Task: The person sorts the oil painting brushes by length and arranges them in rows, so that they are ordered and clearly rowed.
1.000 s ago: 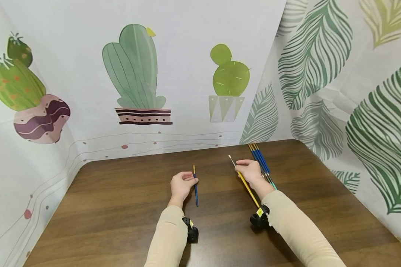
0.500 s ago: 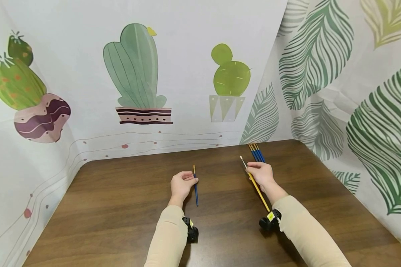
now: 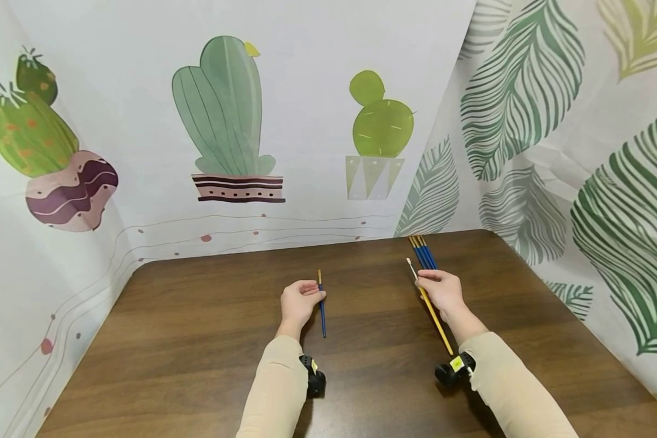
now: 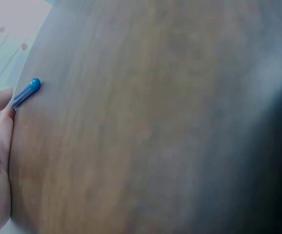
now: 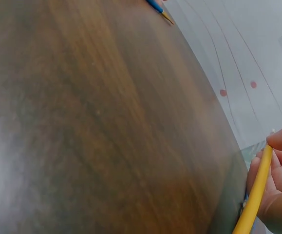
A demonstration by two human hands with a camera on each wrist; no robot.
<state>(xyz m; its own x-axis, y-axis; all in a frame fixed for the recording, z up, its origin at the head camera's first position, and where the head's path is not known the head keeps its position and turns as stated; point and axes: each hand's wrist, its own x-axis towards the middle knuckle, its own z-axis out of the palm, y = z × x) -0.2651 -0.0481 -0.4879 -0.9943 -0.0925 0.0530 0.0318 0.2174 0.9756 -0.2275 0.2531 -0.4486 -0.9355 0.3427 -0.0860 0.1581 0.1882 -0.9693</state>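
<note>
My left hand [image 3: 300, 305] pinches a slim blue paintbrush [image 3: 322, 316] between thumb and fingers, its bristles toward the wall. In the left wrist view the blue handle end [image 4: 33, 85] pokes out beyond the fingertips. My right hand [image 3: 443, 292] pinches a yellow paintbrush [image 3: 437, 323] near its silver ferrule, pale bristles pointing away from me and the handle slanting back toward the wrist. The yellow handle [image 5: 257, 195] runs close to the camera in the right wrist view. Just past the right hand lie several blue paintbrushes [image 3: 424, 252] side by side, their lower parts hidden behind it.
The brown wooden table [image 3: 208, 340] meets a wall hanging [image 3: 306, 121] printed with cacti and leaves at its back edge. Black wrist cameras [image 3: 453, 372] sit on both forearms, under cream sleeves.
My right hand has moved right and slightly toward me with the yellow paintbrush, covering more of the lying brushes. The left hand has stayed in place with the blue paintbrush.
</note>
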